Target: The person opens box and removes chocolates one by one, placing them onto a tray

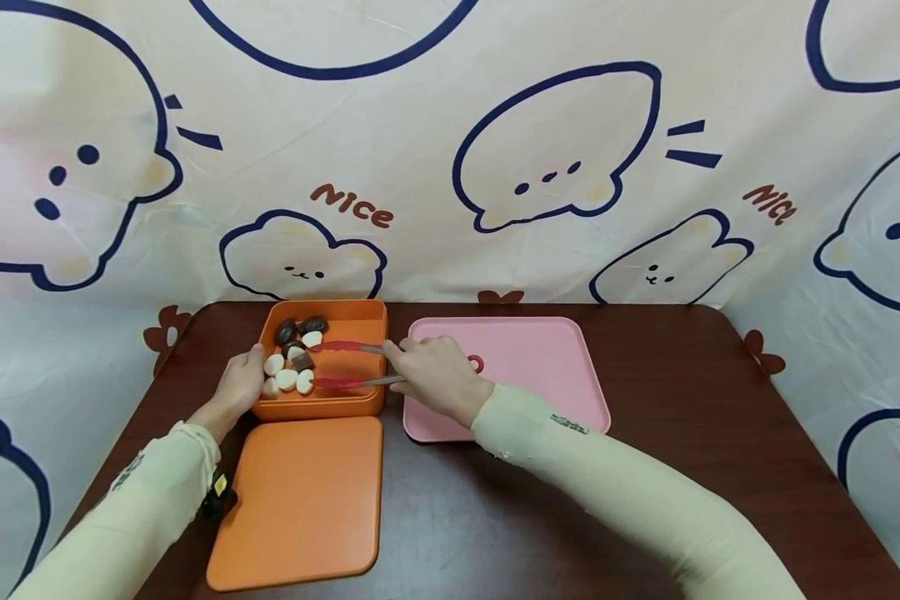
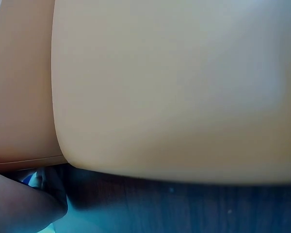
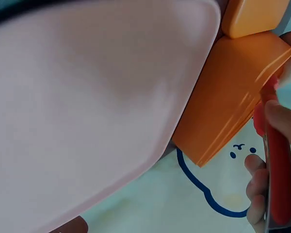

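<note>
In the head view my left hand holds the left wall of an orange box. White pebble-like pieces, dark pebble-like pieces and a grey-brown blocky piece lie in its left half. My right hand grips a pair of tongs with red tips and metal arms. Those tips reach into the box, spread apart on either side of the blocky piece. The right wrist view shows the fingers around the tongs' red handle. In the left wrist view, part of the left hand shows beside the box wall.
An orange lid lies flat in front of the box. Right of the box sits a pink tray, partly under the right hand and forearm. All stand on a dark wooden table, with a printed cloth hanging behind.
</note>
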`<state>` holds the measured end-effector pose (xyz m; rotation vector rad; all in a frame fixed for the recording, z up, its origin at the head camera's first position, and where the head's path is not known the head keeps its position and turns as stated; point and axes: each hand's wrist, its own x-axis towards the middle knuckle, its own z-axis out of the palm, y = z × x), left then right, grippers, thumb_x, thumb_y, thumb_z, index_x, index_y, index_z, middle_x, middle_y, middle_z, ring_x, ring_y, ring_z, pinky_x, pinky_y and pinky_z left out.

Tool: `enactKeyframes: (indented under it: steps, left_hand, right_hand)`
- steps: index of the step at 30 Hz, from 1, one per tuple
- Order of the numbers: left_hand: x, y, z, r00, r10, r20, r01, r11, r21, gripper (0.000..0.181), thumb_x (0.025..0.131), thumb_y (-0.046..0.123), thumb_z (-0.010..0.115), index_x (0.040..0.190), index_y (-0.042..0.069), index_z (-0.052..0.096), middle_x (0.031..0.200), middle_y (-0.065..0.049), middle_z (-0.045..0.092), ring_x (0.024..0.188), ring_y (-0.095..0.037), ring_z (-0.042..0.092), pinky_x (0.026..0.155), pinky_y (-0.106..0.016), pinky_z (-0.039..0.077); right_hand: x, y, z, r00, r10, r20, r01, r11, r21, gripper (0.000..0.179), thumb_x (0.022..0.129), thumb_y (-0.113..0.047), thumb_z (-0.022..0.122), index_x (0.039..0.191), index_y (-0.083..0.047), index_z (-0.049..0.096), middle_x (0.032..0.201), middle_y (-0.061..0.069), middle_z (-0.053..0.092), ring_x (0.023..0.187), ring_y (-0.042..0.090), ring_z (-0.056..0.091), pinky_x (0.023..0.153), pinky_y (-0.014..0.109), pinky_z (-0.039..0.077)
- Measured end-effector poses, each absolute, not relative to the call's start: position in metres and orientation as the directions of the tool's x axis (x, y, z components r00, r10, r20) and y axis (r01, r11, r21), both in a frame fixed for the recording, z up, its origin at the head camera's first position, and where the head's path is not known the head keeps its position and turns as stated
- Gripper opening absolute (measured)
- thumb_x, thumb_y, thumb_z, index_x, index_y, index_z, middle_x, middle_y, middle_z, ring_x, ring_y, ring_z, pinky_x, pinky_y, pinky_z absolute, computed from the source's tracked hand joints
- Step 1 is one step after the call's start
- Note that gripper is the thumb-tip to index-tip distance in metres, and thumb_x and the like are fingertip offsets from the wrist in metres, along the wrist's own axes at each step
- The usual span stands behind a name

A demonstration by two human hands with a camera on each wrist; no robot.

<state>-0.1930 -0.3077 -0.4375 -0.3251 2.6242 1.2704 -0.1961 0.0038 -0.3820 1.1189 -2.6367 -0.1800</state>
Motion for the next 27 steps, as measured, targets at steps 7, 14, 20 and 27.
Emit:
enactKeyframes:
  steps: [7,14,20,27]
  left_hand:
    - [-0.192,-0.308,-0.437,-0.956,-0.095,-0.279,-0.278,0.605,0.746,0.058,0.108,0.048,0.003,0.081,0.010,0.037,0.076,-0.009,0.039,0.076,-0.027,0.043,0.077,-0.039,0.035]
    - [-0.192,-0.307,-0.436,-0.954,-0.099,-0.282,-0.283,0.603,0.746,0.060,0.108,0.047,0.003,0.086,0.005,0.040,0.085,-0.017,0.041,0.090,-0.034,0.046,0.084,-0.043,0.035]
    - [-0.192,-0.308,-0.438,-0.954,-0.093,-0.285,-0.284,0.585,0.760,0.073,0.108,0.044,0.001,0.132,-0.010,0.044,0.129,-0.034,0.042,0.123,-0.042,0.040,0.099,-0.052,0.035]
    - [-0.194,-0.308,-0.438,-0.954,-0.099,-0.283,-0.284,0.600,0.748,0.058,0.108,0.045,0.002,0.085,0.006,0.037,0.084,-0.017,0.037,0.088,-0.034,0.044,0.083,-0.043,0.034]
  right_hand:
    - [-0.193,-0.004,-0.385,-0.697,-0.705,0.134,-0.680,0.708,0.188,0.047,0.091,-0.054,0.070,0.121,-0.019,0.063,0.085,-0.006,0.067,0.064,0.010,0.063,0.053,0.023,0.051]
    - [-0.189,-0.014,-0.384,-0.698,-0.706,0.117,-0.681,0.706,0.193,0.048,0.091,-0.057,0.069,0.121,-0.020,0.066,0.088,-0.006,0.069,0.062,0.009,0.060,0.052,0.024,0.051]
    - [-0.188,-0.021,-0.383,-0.711,-0.694,0.113,-0.668,0.716,0.201,0.048,0.091,-0.058,0.068,0.117,-0.019,0.070,0.093,-0.006,0.071,0.058,0.008,0.055,0.048,0.024,0.047]
    - [-0.189,-0.023,-0.379,-0.715,-0.692,0.098,-0.673,0.720,0.171,0.041,0.090,-0.056,0.071,0.109,-0.020,0.072,0.093,-0.007,0.072,0.055,0.008,0.052,0.046,0.023,0.044]
